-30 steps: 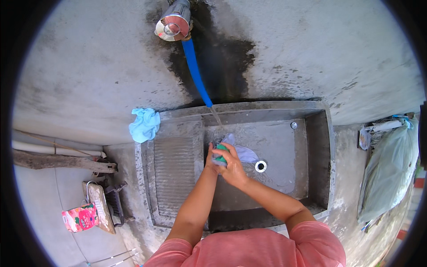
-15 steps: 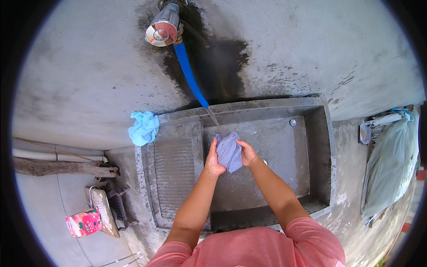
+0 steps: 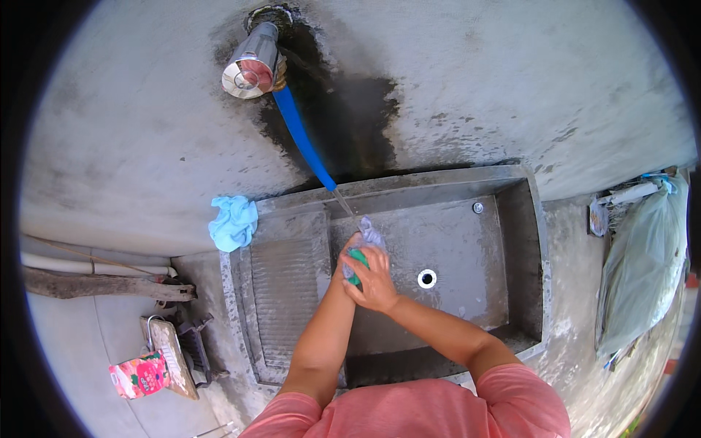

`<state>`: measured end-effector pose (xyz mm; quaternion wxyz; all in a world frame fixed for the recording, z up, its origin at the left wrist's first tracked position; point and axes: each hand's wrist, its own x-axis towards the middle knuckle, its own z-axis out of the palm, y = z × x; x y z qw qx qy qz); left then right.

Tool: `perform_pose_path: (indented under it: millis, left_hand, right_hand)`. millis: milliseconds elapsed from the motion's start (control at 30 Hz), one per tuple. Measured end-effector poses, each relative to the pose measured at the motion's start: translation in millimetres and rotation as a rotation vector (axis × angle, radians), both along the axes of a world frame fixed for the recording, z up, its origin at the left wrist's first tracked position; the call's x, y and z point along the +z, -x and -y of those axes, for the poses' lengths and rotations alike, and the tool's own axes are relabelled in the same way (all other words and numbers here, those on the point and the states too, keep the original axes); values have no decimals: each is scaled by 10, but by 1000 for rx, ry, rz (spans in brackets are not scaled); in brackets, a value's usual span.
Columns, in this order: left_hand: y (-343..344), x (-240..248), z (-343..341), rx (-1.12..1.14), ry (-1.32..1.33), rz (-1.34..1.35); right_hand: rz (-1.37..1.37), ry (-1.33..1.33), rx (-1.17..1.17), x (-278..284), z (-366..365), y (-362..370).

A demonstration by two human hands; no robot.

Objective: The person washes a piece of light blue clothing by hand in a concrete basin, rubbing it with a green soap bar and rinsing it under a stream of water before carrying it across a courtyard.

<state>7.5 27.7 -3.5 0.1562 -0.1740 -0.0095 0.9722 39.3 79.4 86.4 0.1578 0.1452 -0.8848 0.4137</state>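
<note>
Over the left part of the basin, a wet purple-grey cloth (image 3: 371, 232) is bunched between my two hands. My right hand (image 3: 377, 285) lies over the top of it, fingers curled round the bundle. Beneath it my left hand (image 3: 350, 247) is closed on the cloth, its fingers mostly hidden. Something green (image 3: 356, 264) shows between the hands; whether it belongs to the cloth or is a separate thing I cannot tell. A thin stream of water runs from the blue hose (image 3: 307, 150) just beyond the cloth.
The concrete wash basin (image 3: 539, 255) has a ribbed washboard (image 3: 288, 299) on its left and a white-rimmed drain hole (image 3: 427, 279). A light blue cloth (image 3: 234, 223) hangs on its far left corner. The hose leads from a metal tap (image 3: 255, 62). Plastic sheeting (image 3: 642, 270) stands at right.
My right hand has moved left, from the cloth's right side to over it and my left hand. The green thing and the drain hole now show.
</note>
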Motion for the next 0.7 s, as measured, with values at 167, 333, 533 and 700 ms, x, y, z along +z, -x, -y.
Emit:
perform_pose_path:
  millis: [167,333,533,700]
  left_hand:
    - [196,60,-11,-306,595,160]
    - [182,188,280,-134,488,-13]
    - [283,198,214,-262,848,168]
    - [398,512,179,-471,308,123]
  right_hand:
    - [481,696,-164,-730,-396,484]
    - [103,-182,-333,-123,252,115]
    - [945,1165,104,-561,-372,846]
    - [193,347,-41,-371,-279,731]
